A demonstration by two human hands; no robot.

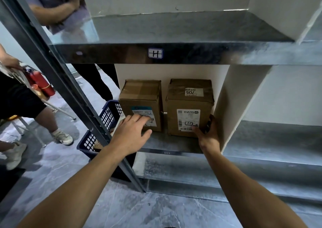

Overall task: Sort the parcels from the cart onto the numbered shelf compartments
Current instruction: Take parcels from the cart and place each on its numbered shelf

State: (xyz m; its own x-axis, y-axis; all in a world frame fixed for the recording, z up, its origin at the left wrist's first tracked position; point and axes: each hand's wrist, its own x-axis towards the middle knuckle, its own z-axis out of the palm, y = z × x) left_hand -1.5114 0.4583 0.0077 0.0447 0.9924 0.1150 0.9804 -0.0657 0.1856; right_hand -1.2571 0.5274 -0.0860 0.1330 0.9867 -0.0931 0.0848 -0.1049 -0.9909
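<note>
Two brown cardboard parcels stand side by side in the shelf compartment under the label "H" [155, 53]. The left parcel [141, 95] has a teal-topped shipping label on its front. My left hand [132, 132] rests on that front face with straight fingers. The right parcel [190, 104] carries a white label marked "H" and a "705" sticker on top. My right hand [208, 133] grips its lower right corner, thumb on the front and fingers round the side by the white divider [226, 106].
A blue plastic basket [97, 135] with more parcels stands on the floor left of the dark shelf post [73, 95]. Two people stand at the left; one holds a red bottle [41, 84]. The upper shelf [174, 27] and the compartment at right [278, 137] hold nothing.
</note>
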